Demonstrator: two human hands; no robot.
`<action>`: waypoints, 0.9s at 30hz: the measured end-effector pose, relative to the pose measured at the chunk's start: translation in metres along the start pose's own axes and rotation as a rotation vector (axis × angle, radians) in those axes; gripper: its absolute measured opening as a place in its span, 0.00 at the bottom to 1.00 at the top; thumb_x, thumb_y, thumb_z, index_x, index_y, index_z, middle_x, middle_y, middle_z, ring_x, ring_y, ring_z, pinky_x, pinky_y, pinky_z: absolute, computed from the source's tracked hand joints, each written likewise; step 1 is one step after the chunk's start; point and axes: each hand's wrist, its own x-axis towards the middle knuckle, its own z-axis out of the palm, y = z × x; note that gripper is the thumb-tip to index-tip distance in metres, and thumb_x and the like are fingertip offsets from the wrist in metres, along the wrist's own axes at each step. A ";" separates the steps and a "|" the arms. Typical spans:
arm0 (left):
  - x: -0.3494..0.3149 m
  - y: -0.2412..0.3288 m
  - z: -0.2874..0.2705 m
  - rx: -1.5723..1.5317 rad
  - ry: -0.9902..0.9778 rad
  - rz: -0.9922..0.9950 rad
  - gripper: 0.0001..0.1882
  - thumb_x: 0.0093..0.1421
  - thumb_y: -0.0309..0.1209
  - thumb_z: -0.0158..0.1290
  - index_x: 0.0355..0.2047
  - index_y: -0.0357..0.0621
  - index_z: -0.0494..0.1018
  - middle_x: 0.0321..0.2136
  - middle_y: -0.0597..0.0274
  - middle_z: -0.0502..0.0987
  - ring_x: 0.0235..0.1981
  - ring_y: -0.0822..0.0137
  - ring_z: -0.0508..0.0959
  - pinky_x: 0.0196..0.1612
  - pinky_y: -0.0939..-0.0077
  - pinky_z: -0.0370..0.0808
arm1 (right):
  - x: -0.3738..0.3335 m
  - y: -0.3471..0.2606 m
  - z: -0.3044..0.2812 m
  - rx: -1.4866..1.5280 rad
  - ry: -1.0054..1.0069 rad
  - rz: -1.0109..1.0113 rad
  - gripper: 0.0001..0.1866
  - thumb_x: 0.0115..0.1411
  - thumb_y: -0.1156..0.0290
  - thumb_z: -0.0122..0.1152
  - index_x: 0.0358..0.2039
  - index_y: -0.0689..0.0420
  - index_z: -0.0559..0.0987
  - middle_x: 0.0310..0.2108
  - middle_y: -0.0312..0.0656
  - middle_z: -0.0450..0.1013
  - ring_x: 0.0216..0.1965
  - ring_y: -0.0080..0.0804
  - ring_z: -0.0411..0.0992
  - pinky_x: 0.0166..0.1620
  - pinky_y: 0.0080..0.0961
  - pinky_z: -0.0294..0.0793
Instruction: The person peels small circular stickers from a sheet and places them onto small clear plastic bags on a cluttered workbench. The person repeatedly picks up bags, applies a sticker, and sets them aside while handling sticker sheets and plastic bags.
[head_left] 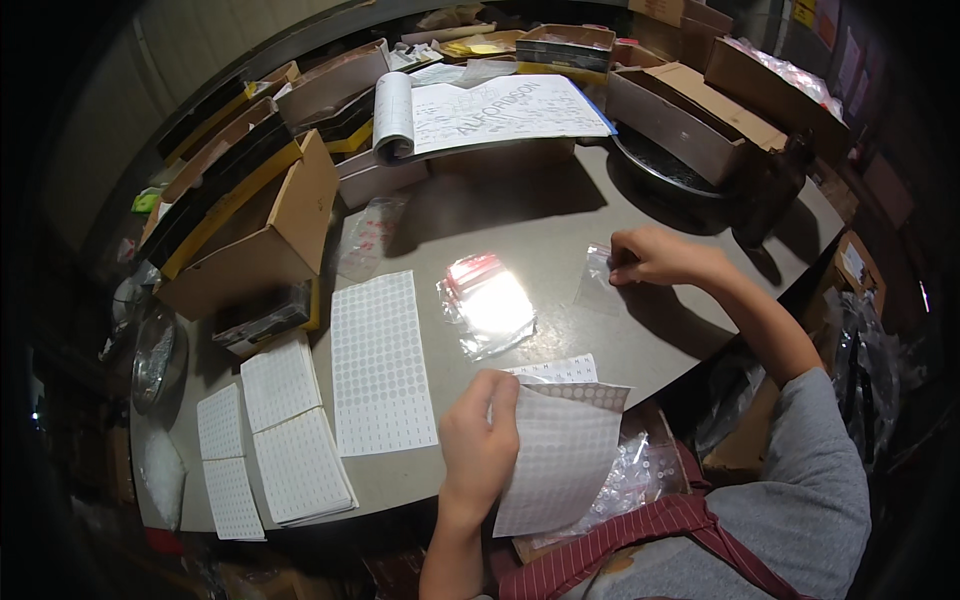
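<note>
My left hand (474,432) is closed on sticker sheets (560,455), white sheets with rows of round labels that hang over the table's front edge. The nearest sheet curves and shows its greyish back. At the right, my right hand (645,258) has its fingertips pinched together at the edge of a small clear zip bag (596,276) on the table. Whether a label is also between those fingertips is too small to see. Between my hands lies a pile of clear zip bags (492,305) with red strips, shining under the light.
A label sheet (380,365) and stacked label sheets (298,430) lie at the left. Cardboard bins (270,235) line the left and back. A rolled pad of paper (490,110) sits at the back, near a round black base (670,180). Below the front edge, a box (645,470) holds small bagged pieces.
</note>
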 end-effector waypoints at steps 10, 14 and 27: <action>0.001 0.002 0.001 -0.024 0.005 0.013 0.11 0.69 0.30 0.51 0.37 0.32 0.77 0.27 0.46 0.81 0.29 0.59 0.81 0.36 0.67 0.74 | 0.008 0.019 -0.010 0.242 0.021 0.150 0.19 0.56 0.59 0.74 0.39 0.60 0.79 0.23 0.35 0.74 0.27 0.25 0.70 0.30 0.25 0.68; 0.000 0.002 -0.002 -0.022 -0.004 -0.009 0.11 0.69 0.30 0.51 0.37 0.32 0.77 0.28 0.47 0.81 0.30 0.59 0.81 0.36 0.68 0.74 | 0.009 -0.006 -0.017 0.543 -0.119 0.163 0.09 0.56 0.69 0.72 0.33 0.57 0.81 0.21 0.27 0.72 0.21 0.13 0.62 0.22 0.16 0.55; -0.002 -0.001 -0.001 -0.083 0.060 0.049 0.10 0.68 0.29 0.53 0.37 0.33 0.78 0.28 0.52 0.81 0.30 0.67 0.79 0.37 0.73 0.74 | -0.006 -0.024 -0.018 0.789 -0.094 0.056 0.12 0.57 0.63 0.75 0.29 0.59 0.83 0.15 0.26 0.65 0.16 0.13 0.56 0.20 0.17 0.48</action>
